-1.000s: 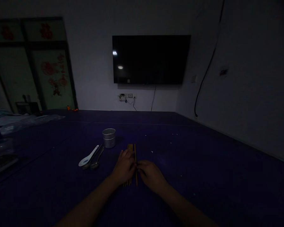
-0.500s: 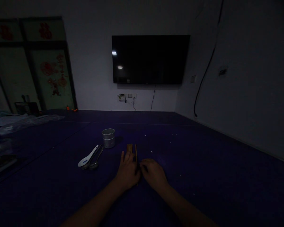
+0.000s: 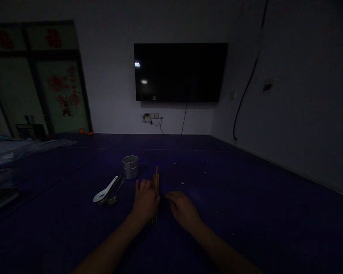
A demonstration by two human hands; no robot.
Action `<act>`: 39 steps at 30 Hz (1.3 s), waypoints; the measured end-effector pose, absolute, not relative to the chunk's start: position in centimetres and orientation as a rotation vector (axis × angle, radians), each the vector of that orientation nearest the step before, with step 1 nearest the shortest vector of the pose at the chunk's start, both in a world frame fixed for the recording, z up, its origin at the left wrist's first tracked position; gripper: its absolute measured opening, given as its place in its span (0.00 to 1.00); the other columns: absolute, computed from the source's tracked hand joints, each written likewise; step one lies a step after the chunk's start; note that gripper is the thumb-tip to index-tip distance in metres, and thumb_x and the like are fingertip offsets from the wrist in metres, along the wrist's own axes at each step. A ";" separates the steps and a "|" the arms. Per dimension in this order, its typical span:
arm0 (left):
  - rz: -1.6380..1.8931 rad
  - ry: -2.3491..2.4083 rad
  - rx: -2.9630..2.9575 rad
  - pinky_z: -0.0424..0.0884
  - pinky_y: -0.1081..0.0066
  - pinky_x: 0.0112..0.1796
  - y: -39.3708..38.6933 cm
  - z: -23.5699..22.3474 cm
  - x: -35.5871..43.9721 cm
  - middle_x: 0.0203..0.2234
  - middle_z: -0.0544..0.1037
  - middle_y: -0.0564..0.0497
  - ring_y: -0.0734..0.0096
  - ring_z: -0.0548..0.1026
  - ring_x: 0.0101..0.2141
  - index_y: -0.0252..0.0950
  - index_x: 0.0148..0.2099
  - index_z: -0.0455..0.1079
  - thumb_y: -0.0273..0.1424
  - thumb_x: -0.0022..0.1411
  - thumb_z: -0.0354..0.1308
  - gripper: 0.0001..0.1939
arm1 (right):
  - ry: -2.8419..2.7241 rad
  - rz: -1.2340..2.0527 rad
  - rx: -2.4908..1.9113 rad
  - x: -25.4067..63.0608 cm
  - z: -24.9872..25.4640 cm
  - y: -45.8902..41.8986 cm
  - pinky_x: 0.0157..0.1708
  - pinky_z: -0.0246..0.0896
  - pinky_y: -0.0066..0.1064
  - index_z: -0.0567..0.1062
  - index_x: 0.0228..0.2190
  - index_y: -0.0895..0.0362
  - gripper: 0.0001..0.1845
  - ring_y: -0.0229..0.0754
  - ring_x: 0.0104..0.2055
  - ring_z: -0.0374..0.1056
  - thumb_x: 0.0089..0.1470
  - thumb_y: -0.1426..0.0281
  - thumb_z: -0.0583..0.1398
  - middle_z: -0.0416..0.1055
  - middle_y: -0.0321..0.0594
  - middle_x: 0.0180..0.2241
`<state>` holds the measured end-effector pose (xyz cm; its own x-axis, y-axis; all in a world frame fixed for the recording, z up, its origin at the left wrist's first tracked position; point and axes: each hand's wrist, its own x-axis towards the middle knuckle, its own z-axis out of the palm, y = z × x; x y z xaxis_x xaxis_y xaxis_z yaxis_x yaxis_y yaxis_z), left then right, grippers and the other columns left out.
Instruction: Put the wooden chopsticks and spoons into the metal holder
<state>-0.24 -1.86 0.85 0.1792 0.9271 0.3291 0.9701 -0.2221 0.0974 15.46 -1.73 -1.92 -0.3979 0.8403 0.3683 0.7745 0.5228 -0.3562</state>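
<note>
Brown slender chopsticks point(image 3: 156, 178) under left hand point(image 3: 146, 199), silvery cylindrical cup point(image 3: 130, 170)

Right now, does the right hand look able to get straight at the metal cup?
Probably not: the left hand and the chopsticks lie between the right hand and the metal cup, though reaching over might work.

Dim home room: wall-mounted television point(image 3: 181, 72), red decorations point(image 3: 65, 89) on door panels point(image 3: 40, 95).
</note>
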 end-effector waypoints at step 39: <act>-0.451 -1.816 -2.370 0.50 0.48 0.56 -2.1 0.2 -0.9 0.43 0.72 0.43 0.55 0.64 0.49 0.37 0.45 0.73 0.30 0.61 0.44 0.18 | -2.518 0.143 -1.153 14.6 -1.7 -3.1 0.58 0.49 0.47 0.70 0.50 0.53 0.19 0.49 0.61 0.53 0.60 0.71 0.48 0.61 0.44 0.59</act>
